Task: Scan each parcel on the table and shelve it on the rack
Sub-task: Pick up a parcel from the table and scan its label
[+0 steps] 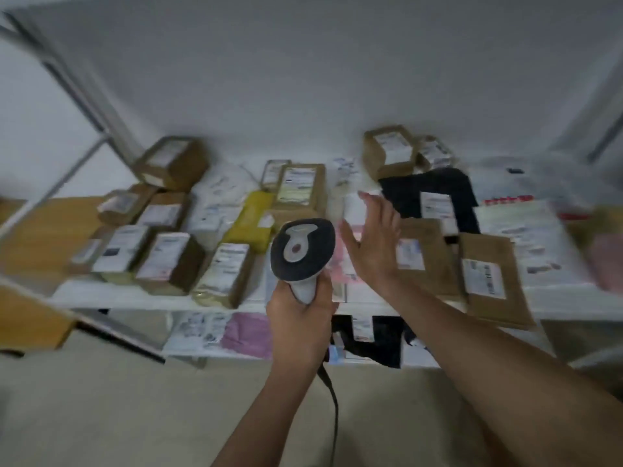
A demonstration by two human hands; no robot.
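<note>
White wall behind, beige floor below, whole view motion-blurred. In front of me a white metal rack shelf [141, 299] packed with parcels, and a lower shelf under it with more bags. A wooden table edge [37, 237] shows left of the rack.

My left hand [301, 318] is curled round the white handle of a handheld barcode scanner with a dark head and pale top plate [301, 252]; its black cable [332, 402] hangs down below the wrist. The scanner sits in front of the rack's middle, head up.

My right hand [372, 242] is spread wide, fingers straight, holding nothing, just right of the scanner over the shelf. I can't tell if it touches the parcels beneath.

Left of the scanner: several brown cardboard boxes with white labels [168, 261], and a yellow padded mailer [251, 220] just behind the scanner. Right of the scanner: a flat brown kraft envelope with a white label [488, 281], a black plastic mailer bag with a label [431, 193] behind it. A pink poly bag [247, 333] lies on the lower shelf, below and left of the scanner.
</note>
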